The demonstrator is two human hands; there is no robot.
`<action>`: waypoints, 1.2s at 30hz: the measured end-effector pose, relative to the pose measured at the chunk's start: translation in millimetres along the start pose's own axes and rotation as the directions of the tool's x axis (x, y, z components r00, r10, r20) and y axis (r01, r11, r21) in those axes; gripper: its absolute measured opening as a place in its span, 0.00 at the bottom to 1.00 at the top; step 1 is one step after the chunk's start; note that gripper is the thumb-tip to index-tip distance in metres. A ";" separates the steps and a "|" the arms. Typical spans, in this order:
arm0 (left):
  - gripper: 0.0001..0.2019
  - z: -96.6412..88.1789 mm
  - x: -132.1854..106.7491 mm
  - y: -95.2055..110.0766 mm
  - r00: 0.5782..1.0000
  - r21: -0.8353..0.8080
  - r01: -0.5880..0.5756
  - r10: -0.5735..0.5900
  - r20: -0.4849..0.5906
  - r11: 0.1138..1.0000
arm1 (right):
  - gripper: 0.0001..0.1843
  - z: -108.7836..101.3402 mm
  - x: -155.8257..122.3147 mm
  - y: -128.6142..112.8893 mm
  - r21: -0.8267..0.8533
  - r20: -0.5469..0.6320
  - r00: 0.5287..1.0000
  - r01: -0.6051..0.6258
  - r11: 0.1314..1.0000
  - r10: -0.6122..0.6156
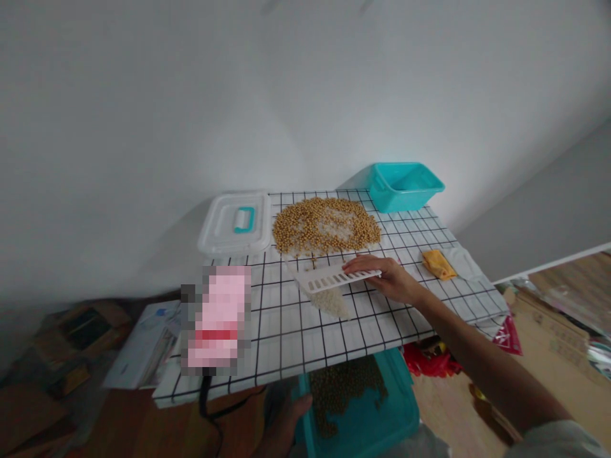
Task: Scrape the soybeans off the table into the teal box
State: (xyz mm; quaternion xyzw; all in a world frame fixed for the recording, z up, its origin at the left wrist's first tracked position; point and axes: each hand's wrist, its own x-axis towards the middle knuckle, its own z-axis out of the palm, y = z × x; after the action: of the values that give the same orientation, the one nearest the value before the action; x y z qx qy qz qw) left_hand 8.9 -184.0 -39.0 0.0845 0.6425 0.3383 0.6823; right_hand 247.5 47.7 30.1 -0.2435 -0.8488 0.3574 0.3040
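My right hand (390, 278) is closed on a white slotted plastic piece (324, 280), tilted just above the tabletop. A small heap of white, rice-like grains (331, 303) lies on the cloth beneath and in front of it. Beyond, a wide patch of yellow beans (305, 219) is spread out, with pale grains showing among them. Below the table's front edge, my left hand (286, 420) grips the left side of a teal bin (394, 407), its thumb at the rim. More beans (346, 388) cover part of the bin's bottom.
A clear lid with a teal handle (233, 222) lies at the table's back left, and another teal bin (405, 194) stands at the back right. A yellow cloth or packet (438, 264) is on the right. A pixelated pink object (222, 312) with a black cable lies front left.
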 end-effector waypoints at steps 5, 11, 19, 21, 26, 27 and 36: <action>0.11 -1.1 -1.4 0.9 1.000 -0.032 0.017 -0.017 -0.005 0.999 | 0.16 9.0 7.6 5.2 -0.004 -0.050 0.999 -0.001 1.000 0.000; 0.13 -4.2 -4.4 3.1 1.000 -0.031 0.022 -0.022 -0.012 0.999 | 0.17 15.1 12.7 12.1 0.004 -0.089 0.996 -0.008 1.000 0.008; 0.13 -6.8 -7.2 3.4 0.998 -0.034 0.047 -0.048 -0.029 0.998 | 0.17 18.6 17.3 11.3 -0.020 -0.138 0.990 -0.036 0.999 0.033; 0.14 -5.1 -6.0 2.1 0.998 -0.047 0.064 -0.065 -0.021 0.997 | 0.17 20.3 19.8 10.8 -0.024 -0.137 0.990 -0.032 0.999 0.028; 0.15 -3.7 -9.1 -2.7 0.993 -0.075 0.120 -0.121 -0.015 0.990 | 0.16 22.4 24.2 6.9 -0.018 -0.091 0.996 0.019 1.000 -0.021; 0.16 -3.9 -10.2 -3.2 0.991 -0.079 0.132 -0.133 -0.015 0.988 | 0.16 21.9 24.2 5.6 -0.018 -0.080 0.997 0.024 1.000 -0.025; 0.15 -2.7 -7.7 -1.1 0.996 -0.120 0.092 -0.091 0.015 0.989 | 0.16 2.5 11.8 2.7 0.021 0.055 0.998 0.029 0.999 -0.030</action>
State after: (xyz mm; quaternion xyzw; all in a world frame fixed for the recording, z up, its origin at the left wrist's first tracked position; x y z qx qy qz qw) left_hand 7.1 -190.1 -33.6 0.0153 0.6208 0.3444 0.7041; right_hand 238.1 55.7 30.7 -0.2178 -0.8569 0.3679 0.2880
